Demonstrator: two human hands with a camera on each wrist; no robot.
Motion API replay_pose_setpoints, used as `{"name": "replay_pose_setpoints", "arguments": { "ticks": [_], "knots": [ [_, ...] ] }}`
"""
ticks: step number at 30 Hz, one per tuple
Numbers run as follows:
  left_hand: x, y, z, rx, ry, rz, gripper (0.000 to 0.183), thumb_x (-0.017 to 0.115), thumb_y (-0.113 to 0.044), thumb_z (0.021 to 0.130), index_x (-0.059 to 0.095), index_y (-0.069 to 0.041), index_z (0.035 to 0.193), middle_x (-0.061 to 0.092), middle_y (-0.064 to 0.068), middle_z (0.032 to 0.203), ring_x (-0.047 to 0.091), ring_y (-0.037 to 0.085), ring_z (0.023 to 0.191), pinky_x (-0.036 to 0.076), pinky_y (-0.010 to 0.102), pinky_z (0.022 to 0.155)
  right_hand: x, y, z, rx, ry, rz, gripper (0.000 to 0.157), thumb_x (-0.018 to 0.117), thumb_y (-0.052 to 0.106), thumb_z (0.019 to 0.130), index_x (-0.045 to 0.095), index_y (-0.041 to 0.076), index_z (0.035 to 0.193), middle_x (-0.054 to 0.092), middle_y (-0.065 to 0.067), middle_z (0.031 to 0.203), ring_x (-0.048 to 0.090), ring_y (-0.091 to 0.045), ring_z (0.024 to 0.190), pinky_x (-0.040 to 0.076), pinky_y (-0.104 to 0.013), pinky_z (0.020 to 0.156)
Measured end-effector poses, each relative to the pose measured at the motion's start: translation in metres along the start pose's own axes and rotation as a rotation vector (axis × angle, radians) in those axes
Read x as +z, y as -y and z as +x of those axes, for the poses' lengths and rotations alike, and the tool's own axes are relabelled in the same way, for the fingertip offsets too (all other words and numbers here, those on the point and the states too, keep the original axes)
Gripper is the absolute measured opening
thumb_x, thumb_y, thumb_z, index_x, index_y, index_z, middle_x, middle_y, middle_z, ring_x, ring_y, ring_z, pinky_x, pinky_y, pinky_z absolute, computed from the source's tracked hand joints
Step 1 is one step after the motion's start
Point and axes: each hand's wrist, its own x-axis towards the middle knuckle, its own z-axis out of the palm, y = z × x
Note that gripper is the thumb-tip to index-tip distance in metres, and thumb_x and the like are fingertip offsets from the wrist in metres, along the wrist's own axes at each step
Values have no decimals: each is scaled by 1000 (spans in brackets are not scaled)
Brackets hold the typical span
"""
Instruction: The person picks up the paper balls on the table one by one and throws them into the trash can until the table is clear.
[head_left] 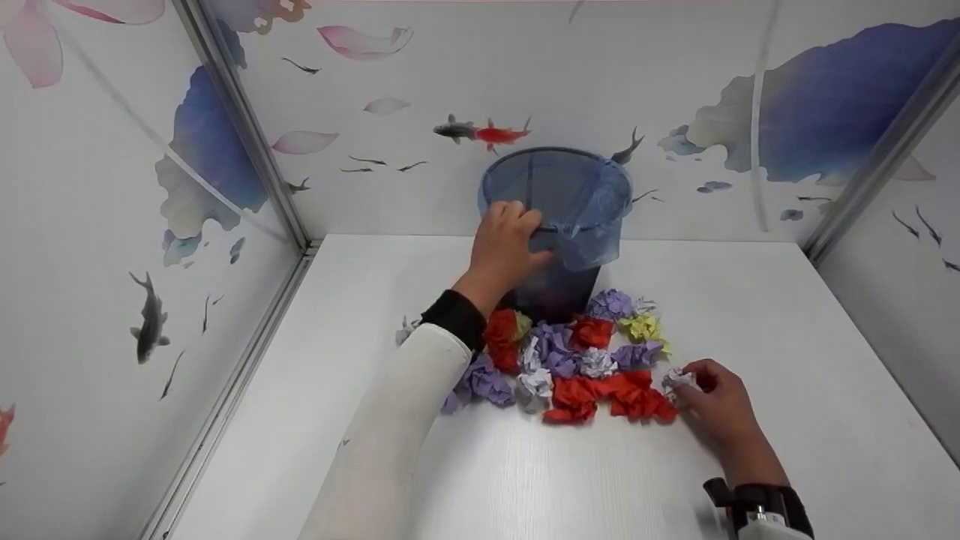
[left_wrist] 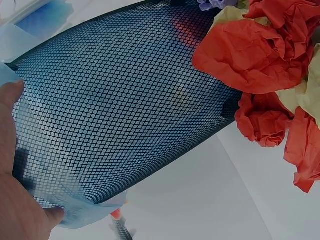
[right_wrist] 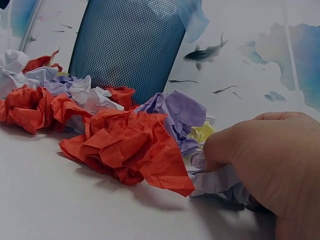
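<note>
A dark mesh wastebasket (head_left: 566,289) with a thin blue plastic bag (head_left: 592,247) folded over its rim stands near the back wall. My left hand (head_left: 506,244) grips the near left side of its rim, fingers over the edge and thumb outside. In the left wrist view, that thumb (left_wrist: 52,216) lies against the bag and mesh. My right hand (head_left: 724,409) pinches a crumpled white paper ball (head_left: 679,380) at the right end of the paper pile. Right beside it sits a crumpled red paper (right_wrist: 125,145), and the right wrist view shows the white paper (right_wrist: 217,181) low, partly hidden by fingers.
Several crumpled papers lie in front of the basket: purple paper (head_left: 491,382), white paper (head_left: 536,386), red paper (head_left: 574,401) and yellow paper (head_left: 643,328). They rest on a white table (head_left: 750,315). Printed wall panels (head_left: 390,195) with metal corner posts (head_left: 255,135) enclose the back and sides.
</note>
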Motion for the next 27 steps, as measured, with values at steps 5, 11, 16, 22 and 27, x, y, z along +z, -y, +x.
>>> {"name": "replay_pose_setpoints", "arguments": {
  "ticks": [5,11,16,22,27],
  "knots": [
    [1,0,0,7,-12,1,49,74,-57,89,62,-17,115,52,4,103,50,26,113,42,38,100,1,1,0,14,-17,-6,22,72,22,95,64,10,112,51,-10,96,44,-22,91,40,-28,70],
    [2,1,0,13,-12,21,48,74,-56,89,62,-16,114,54,5,105,51,26,114,41,38,103,4,-1,-1,8,-31,26,19,73,20,95,64,10,108,52,-9,90,47,-19,85,41,-28,66],
    [2,1,0,20,-17,35,48,75,-56,89,61,-16,112,54,5,104,51,26,111,41,38,103,5,0,-4,-14,-46,33,19,72,18,94,63,8,107,51,-8,87,46,-15,80,40,-28,64],
    [2,1,0,12,-12,30,49,75,-57,89,62,-16,113,54,5,105,51,26,111,42,38,103,3,3,-9,-8,-45,34,20,71,15,94,62,7,110,48,-8,88,44,-15,82,38,-28,65],
    [2,1,1,13,-11,31,50,75,-57,88,62,-16,113,54,5,104,51,26,111,42,38,103,1,4,-11,3,-34,39,22,70,18,95,62,7,113,50,-8,91,45,-15,83,40,-28,65]
  ]
}}
